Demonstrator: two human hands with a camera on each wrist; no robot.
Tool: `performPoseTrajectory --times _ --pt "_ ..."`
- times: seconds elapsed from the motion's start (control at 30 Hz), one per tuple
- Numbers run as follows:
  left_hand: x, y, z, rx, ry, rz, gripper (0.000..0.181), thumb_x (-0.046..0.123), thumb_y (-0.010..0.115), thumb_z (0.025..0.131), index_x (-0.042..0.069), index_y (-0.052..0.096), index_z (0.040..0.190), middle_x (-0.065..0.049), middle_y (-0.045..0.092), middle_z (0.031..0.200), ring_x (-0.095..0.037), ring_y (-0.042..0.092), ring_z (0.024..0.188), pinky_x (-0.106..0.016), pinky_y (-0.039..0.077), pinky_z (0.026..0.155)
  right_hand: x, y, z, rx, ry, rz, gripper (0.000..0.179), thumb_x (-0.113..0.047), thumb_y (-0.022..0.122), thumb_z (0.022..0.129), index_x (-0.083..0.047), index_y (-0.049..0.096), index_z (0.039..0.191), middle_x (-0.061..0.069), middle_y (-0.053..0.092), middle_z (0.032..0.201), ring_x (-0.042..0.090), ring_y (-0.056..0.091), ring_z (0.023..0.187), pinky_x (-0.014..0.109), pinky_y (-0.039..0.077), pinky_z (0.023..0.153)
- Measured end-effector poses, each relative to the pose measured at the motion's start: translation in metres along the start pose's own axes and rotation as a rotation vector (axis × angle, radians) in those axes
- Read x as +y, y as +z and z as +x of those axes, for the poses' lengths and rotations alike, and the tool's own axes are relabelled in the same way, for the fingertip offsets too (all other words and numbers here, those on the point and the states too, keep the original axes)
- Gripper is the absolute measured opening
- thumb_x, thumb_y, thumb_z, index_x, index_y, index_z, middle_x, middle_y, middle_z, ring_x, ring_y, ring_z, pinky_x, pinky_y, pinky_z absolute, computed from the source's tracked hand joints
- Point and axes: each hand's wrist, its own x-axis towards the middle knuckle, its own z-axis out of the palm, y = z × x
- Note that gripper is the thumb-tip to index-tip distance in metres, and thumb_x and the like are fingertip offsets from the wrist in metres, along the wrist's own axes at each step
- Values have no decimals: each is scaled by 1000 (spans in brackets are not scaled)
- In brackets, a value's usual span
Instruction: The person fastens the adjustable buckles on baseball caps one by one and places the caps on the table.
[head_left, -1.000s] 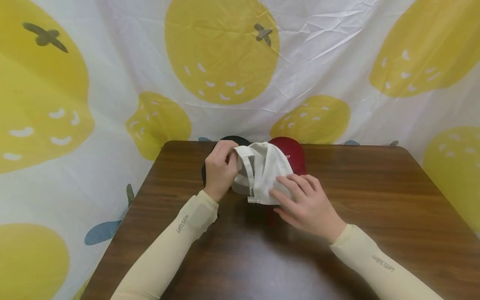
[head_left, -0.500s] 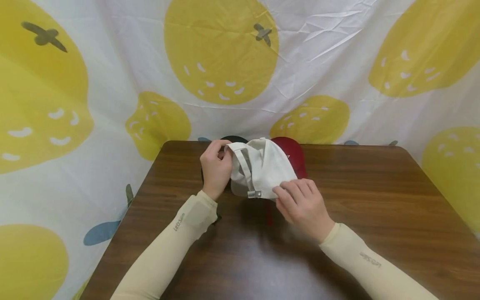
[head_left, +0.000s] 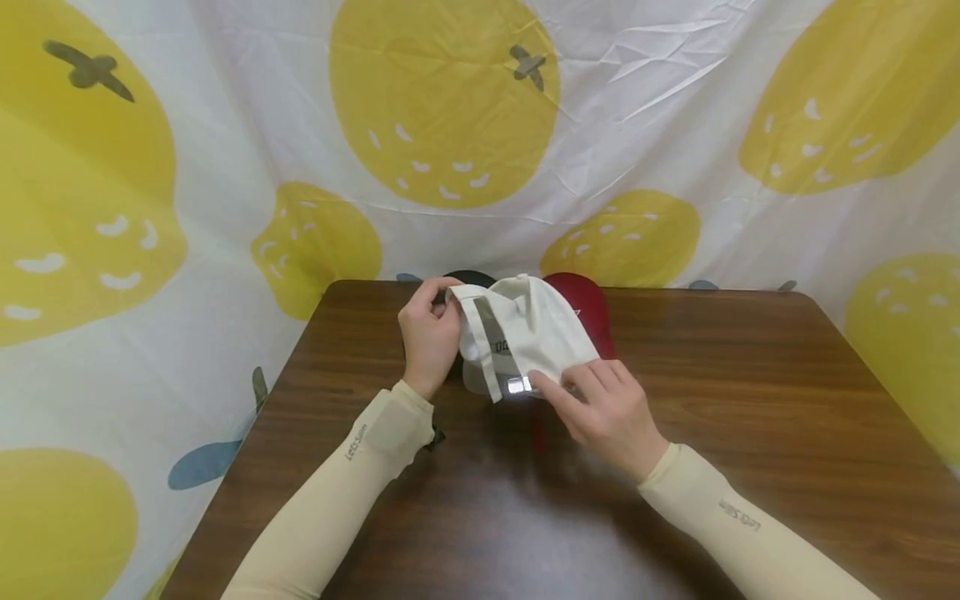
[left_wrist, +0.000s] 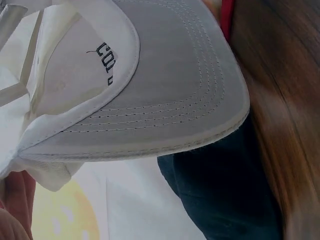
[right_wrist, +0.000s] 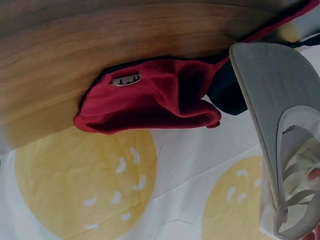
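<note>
A white baseball cap (head_left: 555, 329) is held up over the table with its back toward me. My left hand (head_left: 431, 337) pinches its left edge, beside the upper end of the back strap (head_left: 478, 346). At the cap's lower right edge, my right hand (head_left: 611, 417) grips the fabric, index finger reaching to the shiny metal buckle (head_left: 517, 384). The strap's lower end sticks down just left of that buckle. In the left wrist view the grey underside of the brim (left_wrist: 165, 75) and dark lettering inside the cap show.
Behind the white cap stand a red cap (head_left: 588, 308) on the right and a dark cap (head_left: 468, 277) on the left, both partly hidden. They sit near the far edge of the brown wooden table (head_left: 735, 358). A lemon-print cloth (head_left: 487, 233) hangs behind.
My right hand first closed on the cap's edge, then its index finger moved left to the buckle. The strap now stands farther from the cap's body, widening the back opening. My left hand shifted slightly left.
</note>
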Motion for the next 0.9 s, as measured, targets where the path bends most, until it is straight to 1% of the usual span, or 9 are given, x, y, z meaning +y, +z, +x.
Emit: performPoseTrajectory --times 0.13,0.23,0.33,0.43,0.53,0.6,0.7,0.8,0.9 --pt "13 -2 1 -19 8 -33 14 -9 62 94 -1 73 98 -13 69 86 -5 37 42 -22 33 44 1 -1 1 -40 32 33 41 -3 59 88 -16 73 124 6 52 75 22 44 55 35 39 47" --pt "24 -5 1 -37 20 -53 18 -12 59 93 -2 73 99 -16 71 90 -10 46 44 -21 38 47 2 0 3 -79 51 58 43 -6 56 91 -19 71 128 5 48 73 18 36 52 30 33 43" --pt "20 -6 1 -48 39 -65 18 -11 60 93 0 74 100 -15 72 93 -17 56 46 -23 43 48 3 2 5 -88 67 79 38 -10 54 94 -19 72 126 4 45 71 16 31 51 27 29 41" --pt "6 -5 1 -52 58 -58 19 -6 62 93 5 75 101 -10 73 94 -18 60 50 -27 46 49 4 6 7 -94 95 93 33 -12 56 96 -17 73 123 3 44 71 15 28 51 27 27 41" --pt "-4 -4 0 -58 80 -21 19 -2 64 93 9 76 102 -5 73 94 -16 59 52 -29 46 50 6 8 9 -110 149 102 32 -12 59 94 -16 72 123 4 46 71 15 29 50 28 29 40" --pt "-7 -3 0 -61 108 20 18 0 65 93 10 76 102 -3 73 93 -15 57 54 -29 46 51 8 9 9 -119 197 105 31 -15 61 95 -15 71 124 4 50 73 16 34 49 30 34 40" --pt "-9 -3 -1 -68 165 77 15 3 65 93 9 76 102 -1 72 93 -13 56 60 -29 48 55 13 9 10 -110 276 118 29 -21 63 98 -15 71 125 5 59 77 18 43 50 32 42 43" --pt "-10 -2 -2 -67 220 124 14 6 64 94 8 75 102 -1 71 93 -12 55 64 -29 48 57 18 7 13 -109 343 142 29 -28 63 100 -14 71 124 6 64 81 18 51 55 33 49 48" --pt "-9 -1 -2 -68 260 164 14 8 63 95 8 74 103 -1 69 92 -11 55 66 -29 48 57 25 6 16 -89 397 166 27 -26 68 97 -12 72 120 6 66 81 18 55 58 34 53 53"
